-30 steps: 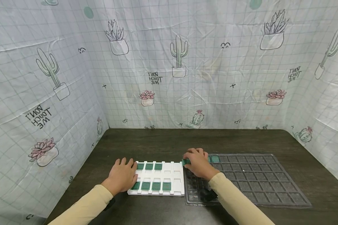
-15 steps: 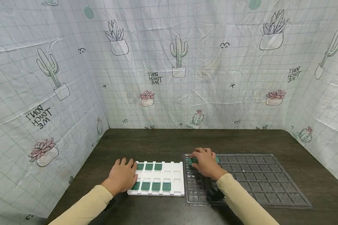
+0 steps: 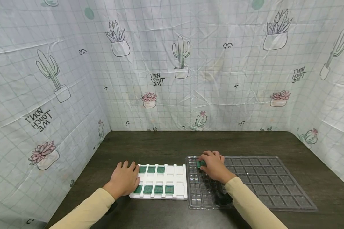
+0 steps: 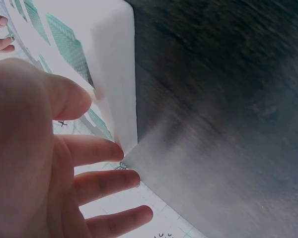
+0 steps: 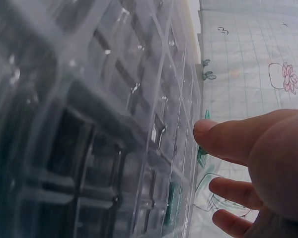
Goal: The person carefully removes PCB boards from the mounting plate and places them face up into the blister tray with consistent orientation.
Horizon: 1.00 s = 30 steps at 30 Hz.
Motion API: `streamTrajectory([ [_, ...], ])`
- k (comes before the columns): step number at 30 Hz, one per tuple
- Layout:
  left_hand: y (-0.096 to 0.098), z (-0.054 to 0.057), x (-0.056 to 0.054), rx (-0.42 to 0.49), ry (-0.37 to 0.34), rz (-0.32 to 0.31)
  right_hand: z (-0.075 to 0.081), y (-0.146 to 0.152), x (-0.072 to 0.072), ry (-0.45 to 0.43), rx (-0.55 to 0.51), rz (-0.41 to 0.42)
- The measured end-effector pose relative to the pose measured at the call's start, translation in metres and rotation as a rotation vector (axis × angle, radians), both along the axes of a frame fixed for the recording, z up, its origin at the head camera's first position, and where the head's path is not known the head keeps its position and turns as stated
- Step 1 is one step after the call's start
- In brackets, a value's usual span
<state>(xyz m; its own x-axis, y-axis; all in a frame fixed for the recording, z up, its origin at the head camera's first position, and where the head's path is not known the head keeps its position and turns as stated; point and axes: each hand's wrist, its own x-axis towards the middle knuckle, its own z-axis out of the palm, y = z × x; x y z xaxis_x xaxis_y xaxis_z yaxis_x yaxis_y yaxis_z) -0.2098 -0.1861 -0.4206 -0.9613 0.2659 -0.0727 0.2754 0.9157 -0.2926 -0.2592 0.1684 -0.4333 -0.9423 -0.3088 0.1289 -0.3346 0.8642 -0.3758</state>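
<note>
My left hand (image 3: 123, 178) rests at the left end of a white slotted tray (image 3: 181, 178), its fingers straight; in the left wrist view the thumb and index finger (image 4: 97, 148) lie along the tray's edge. Small square green circuit boards (image 3: 159, 190) sit in two rows of that tray, with bare slots at its right end. Over the back left of a clear plastic tray (image 3: 263, 181), my right hand (image 3: 215, 165) pinches a small green circuit board (image 3: 201, 163). The right wrist view shows its thumb on the held board (image 5: 202, 157); another green board (image 5: 173, 203) lies in a pocket.
The clear tray of many pockets stands just right of the white tray on a dark wooden table (image 3: 149, 146). A cloth with cactus drawings (image 3: 212, 95) hangs behind the table and along both sides.
My right hand has moved to the right with the circuit board, from the clear tray's left edge to further over its back row. The left hand and white tray have stayed put.
</note>
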Motion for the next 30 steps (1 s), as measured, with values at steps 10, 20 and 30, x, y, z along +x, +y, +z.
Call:
streamTrajectory([
  [10,0.001,0.001,0.0,-0.002,-0.004,0.005,0.0,0.008,-0.001,0.008,-0.004,-0.011],
  [20,0.0,0.001,0.0,-0.001,-0.005,0.002,-0.001,0.014,-0.001,0.006,-0.001,-0.022],
  [30,0.001,0.001,0.001,-0.009,-0.002,-0.002,0.0,0.022,0.0,0.029,0.002,-0.025],
])
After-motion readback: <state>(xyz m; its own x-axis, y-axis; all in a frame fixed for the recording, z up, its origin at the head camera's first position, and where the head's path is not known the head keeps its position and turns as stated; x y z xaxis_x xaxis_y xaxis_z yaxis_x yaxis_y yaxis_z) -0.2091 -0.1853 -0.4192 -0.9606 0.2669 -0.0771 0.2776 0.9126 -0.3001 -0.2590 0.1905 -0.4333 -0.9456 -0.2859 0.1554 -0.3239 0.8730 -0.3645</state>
